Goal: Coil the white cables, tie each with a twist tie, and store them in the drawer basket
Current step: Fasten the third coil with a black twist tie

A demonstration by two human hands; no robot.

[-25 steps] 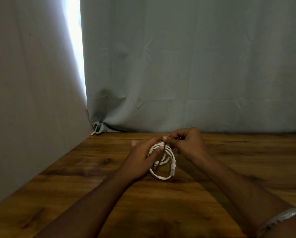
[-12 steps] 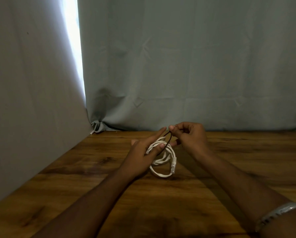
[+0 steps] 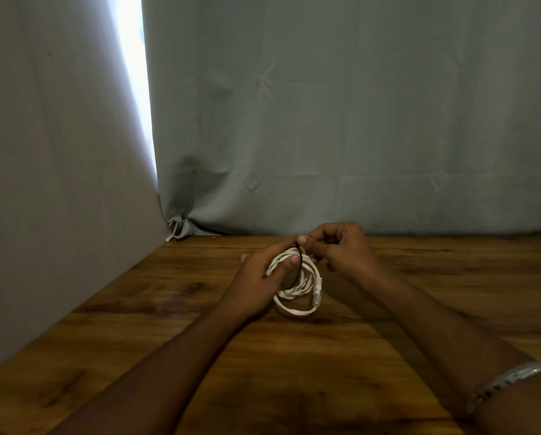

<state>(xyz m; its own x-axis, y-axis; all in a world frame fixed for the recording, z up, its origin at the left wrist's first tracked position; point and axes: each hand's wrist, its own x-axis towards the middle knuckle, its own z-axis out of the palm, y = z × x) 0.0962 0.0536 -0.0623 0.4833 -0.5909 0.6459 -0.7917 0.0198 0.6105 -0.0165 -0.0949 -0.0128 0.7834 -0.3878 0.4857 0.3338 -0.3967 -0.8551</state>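
A white cable is wound into a small coil in the middle of the wooden table, its plug end hanging at the coil's right side. My left hand grips the coil's left part, thumb across the strands. A thin dark twist tie loops around the coil near its top. My right hand pinches the tie's upper end just above the coil, fingers curled.
Grey cloth hangs behind the table and along its left side, with a bright gap between them. A metal bracelet is on my right wrist. No drawer or basket is in view.
My right hand lifted the tie's end up half a second ago and has since come back down close to the coil. My left hand kept its grip on the coil.
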